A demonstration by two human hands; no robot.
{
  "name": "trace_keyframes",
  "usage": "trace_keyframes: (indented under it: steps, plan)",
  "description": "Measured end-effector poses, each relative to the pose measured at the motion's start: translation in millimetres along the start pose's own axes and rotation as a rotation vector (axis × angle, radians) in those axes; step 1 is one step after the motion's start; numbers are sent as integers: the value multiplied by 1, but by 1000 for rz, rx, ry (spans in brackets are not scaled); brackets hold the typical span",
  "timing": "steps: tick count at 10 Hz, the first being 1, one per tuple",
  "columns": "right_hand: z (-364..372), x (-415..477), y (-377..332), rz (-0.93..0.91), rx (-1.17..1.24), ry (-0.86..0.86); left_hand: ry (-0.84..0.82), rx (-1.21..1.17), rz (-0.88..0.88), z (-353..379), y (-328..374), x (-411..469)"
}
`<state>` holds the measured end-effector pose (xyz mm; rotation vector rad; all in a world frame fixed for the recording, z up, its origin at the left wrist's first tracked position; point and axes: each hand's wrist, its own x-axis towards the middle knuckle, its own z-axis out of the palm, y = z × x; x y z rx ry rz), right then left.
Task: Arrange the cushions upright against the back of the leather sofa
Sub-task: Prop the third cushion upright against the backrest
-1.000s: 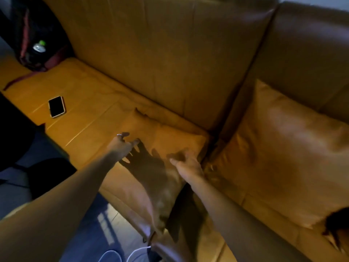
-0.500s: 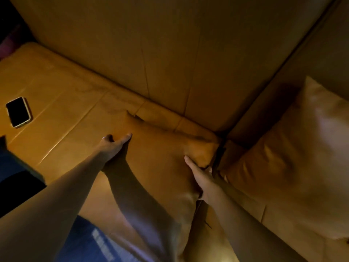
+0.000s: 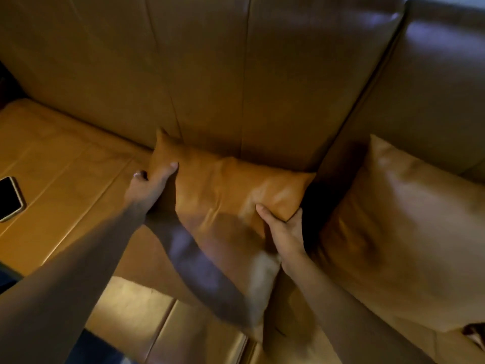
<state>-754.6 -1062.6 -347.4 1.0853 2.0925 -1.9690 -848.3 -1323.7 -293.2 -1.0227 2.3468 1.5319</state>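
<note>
Cushion (image 3: 225,190) lifted (apparently touching backrest (image 3: 210,74))

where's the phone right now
In the head view the phone lies flat on the sofa seat at the far left edge of the picture, left of the left hand and the cushion it grips.

A tan leather cushion (image 3: 225,195) stands tilted on the seat of the leather sofa (image 3: 262,74), its top edge touching the backrest and its lower end blurred. A second, larger tan cushion (image 3: 399,232) leans upright against the adjoining back section to the right.
</note>
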Motion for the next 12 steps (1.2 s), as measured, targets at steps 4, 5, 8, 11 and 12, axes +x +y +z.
trace_keyframes:
  steps: [4, 5, 8, 11, 12]
  plan:
    - [-18, 9, -65, -199, -54, -26, -252, -239, 27, 13, 65, -4]
    - [-15, 10, -66, -194, -44, -33, -271, -323, 26, 19, 62, -5]
    - [-12, 25, -63, -261, -7, -55, -245, -404, 28, 19, 59, -4]
    - [-19, 14, -88, -78, -476, -40, -191, -13, 104, 21, 69, -24]
    - [-27, -2, -104, -46, -794, -32, -202, 134, 146, 16, 72, -37]
